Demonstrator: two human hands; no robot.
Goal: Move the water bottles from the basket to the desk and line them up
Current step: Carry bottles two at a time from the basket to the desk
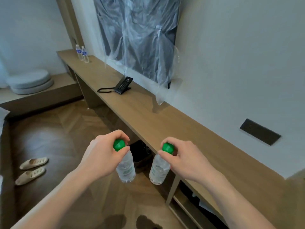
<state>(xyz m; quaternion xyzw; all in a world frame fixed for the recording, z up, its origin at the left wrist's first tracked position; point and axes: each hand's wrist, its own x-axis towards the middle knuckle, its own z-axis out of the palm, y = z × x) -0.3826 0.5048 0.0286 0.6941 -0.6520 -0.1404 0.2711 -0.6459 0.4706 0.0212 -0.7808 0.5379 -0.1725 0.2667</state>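
Left hand [100, 156]: a bottle is held by its green cap, the fingers [122, 136] curled round the cap from above.
Right hand [184, 156]: a second bottle is held in the same way, the fingers [165, 155] clenched about its green cap.
Left bottle [126, 169]: carried hanging upright in the air, in front of the tabletop edge and above the floor; no surface is touched.
Right bottle [159, 171]: carried beside the first, apart from it, just short of the tabletop edge.
Tabletop [156, 119]: a long wooden surface along the wall; the near stretch in front of the hands is shown bare.
Far bottles [82, 54]: two blue-labelled bottles are seen standing side by side at the far end of the tabletop; whether they belong to the task cannot be told.
Telephone [123, 85]: set midway along the tabletop, well apart from the hands.
Basket: not identified in this view; a dark bin [140, 152] is seen under the tabletop behind the bottles.
Progress: two bottles are judged to be in transit; setting down and lining up are not yet done.
Remaining: the count of bottles left in the basket cannot be told.
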